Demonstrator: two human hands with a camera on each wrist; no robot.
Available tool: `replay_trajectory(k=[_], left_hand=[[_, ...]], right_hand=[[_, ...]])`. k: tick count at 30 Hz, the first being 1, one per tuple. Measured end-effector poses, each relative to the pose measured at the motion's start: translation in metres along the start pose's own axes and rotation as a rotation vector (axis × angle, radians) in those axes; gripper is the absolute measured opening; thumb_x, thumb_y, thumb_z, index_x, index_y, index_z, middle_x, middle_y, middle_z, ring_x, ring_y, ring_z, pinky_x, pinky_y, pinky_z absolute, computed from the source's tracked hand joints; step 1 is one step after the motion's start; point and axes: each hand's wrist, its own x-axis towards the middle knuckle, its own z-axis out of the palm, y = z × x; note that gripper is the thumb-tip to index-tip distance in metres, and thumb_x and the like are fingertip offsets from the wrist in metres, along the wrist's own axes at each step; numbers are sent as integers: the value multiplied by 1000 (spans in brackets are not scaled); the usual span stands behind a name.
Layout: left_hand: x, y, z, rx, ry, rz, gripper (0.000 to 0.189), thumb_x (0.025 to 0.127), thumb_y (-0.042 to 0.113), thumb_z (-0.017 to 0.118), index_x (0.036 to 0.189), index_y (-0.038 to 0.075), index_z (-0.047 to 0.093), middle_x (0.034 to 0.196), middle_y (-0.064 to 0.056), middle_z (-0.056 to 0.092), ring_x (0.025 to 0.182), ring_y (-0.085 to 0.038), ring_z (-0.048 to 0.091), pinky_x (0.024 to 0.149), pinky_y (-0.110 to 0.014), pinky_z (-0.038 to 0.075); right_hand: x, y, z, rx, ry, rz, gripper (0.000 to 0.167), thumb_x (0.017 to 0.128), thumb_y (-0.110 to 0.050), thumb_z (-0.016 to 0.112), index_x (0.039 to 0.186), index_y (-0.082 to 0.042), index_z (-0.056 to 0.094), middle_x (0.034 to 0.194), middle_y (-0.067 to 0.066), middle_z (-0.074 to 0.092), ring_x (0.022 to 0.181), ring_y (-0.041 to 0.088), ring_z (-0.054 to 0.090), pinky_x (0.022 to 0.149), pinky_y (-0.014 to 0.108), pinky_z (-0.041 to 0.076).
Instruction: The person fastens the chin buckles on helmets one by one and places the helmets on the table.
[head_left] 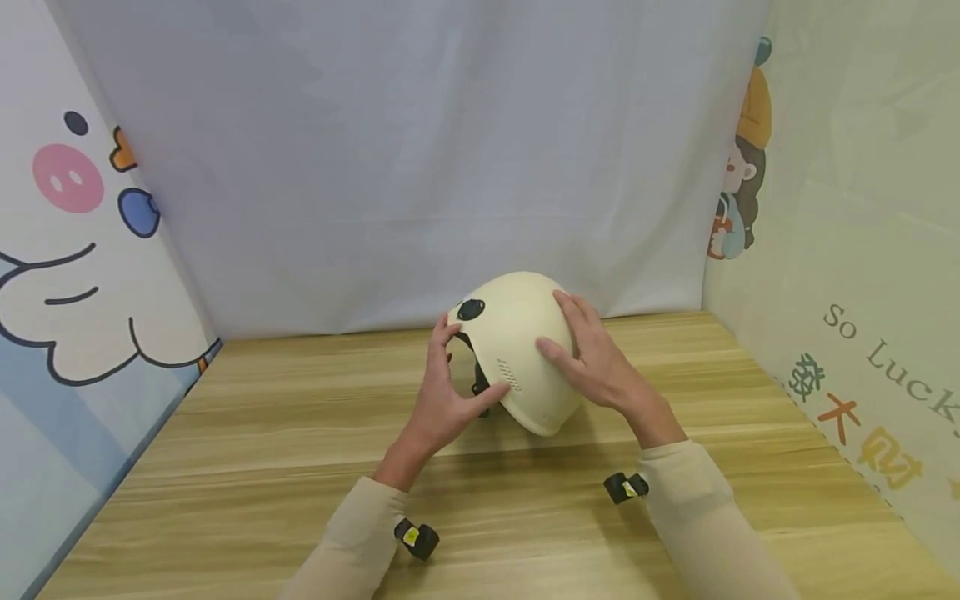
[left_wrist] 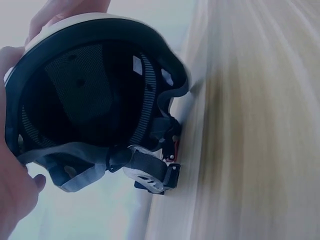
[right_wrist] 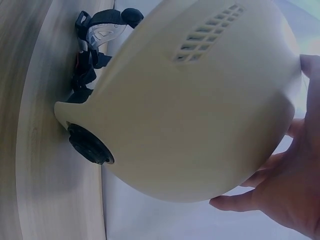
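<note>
A cream helmet (head_left: 517, 342) is tilted on its side over the wooden table, with a round black side piece and slotted vents on its shell. My left hand (head_left: 446, 400) grips the helmet's rim, thumb by the vents and fingers near the black piece. Curved over the other side of the shell, my right hand (head_left: 600, 362) holds it with spread fingers and thumb. In the left wrist view the opening shows a dark padded lining (left_wrist: 80, 95). Grey chin straps (left_wrist: 75, 150) with a buckle (left_wrist: 150, 175) hang by the tabletop.
The wooden table (head_left: 262, 467) reaches back to a plain pale curtain (head_left: 375, 167). A cartoon-printed panel (head_left: 82, 275) stands at the left, and a cream panel with lettering (head_left: 847, 250) at the right. Small black devices are strapped at both wrists.
</note>
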Motion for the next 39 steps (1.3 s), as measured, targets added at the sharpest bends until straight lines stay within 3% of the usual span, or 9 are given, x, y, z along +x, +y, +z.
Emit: replay_trajectory(k=[3,5,9,15,19,24,31,35,39], left_hand=[[0,-14,4,70,26,36,87,74,28,79,141,9,28,152,-9,2,137,-24,10,102,-53,24],[0,-20,6,109,61,76,87,73,34,79,143,12,31,149,-9,10,132,-22,17,101,-50,26],[-1,-24,9,139,129,132,87,72,39,78,144,12,36,122,-11,31,109,-21,33,89,-43,34],[-2,-24,14,32,83,168,78,78,18,76,143,4,35,84,-2,60,74,-17,58,69,-33,49],[-3,-13,15,-62,62,222,67,78,1,73,136,-6,40,71,-7,65,59,-17,61,56,-34,52],[-6,7,14,-119,105,275,42,76,-8,71,115,-12,59,70,-12,65,59,-18,62,55,-34,53],[-9,7,20,-183,174,274,18,78,-8,70,95,-9,69,84,-15,69,67,-20,67,60,-30,54],[-13,8,27,-205,212,268,23,76,-9,71,99,-10,67,78,-15,68,62,-20,65,54,-32,53],[-19,6,34,-246,158,272,44,70,-11,74,111,-12,58,77,-20,66,59,-23,64,50,-34,53]], right_hand=[[0,0,-1,-1,2,5,74,91,-53,46,150,-20,14,148,10,18,126,34,32,90,59,36],[-1,0,-1,0,2,7,74,91,-53,46,150,-20,14,149,10,18,126,35,32,90,59,36],[-1,0,-2,-2,2,13,74,92,-53,45,150,-21,14,149,9,17,126,35,32,90,59,36],[-2,0,-3,-2,1,18,74,92,-53,45,150,-21,13,149,10,17,127,35,31,91,60,35],[-1,0,-3,0,2,18,74,92,-52,46,150,-21,14,149,10,17,127,35,31,91,59,36],[-1,1,-2,5,2,30,73,92,-52,46,150,-21,14,148,11,18,125,35,33,90,59,36],[-1,1,-2,-1,1,42,74,92,-53,44,150,-18,13,148,13,17,126,37,33,91,59,35],[-1,0,-3,-7,2,46,75,92,-54,44,150,-19,13,148,13,17,125,37,33,91,59,36],[-1,1,-3,-4,1,45,75,92,-54,44,150,-19,13,148,12,17,125,37,33,90,59,36]])
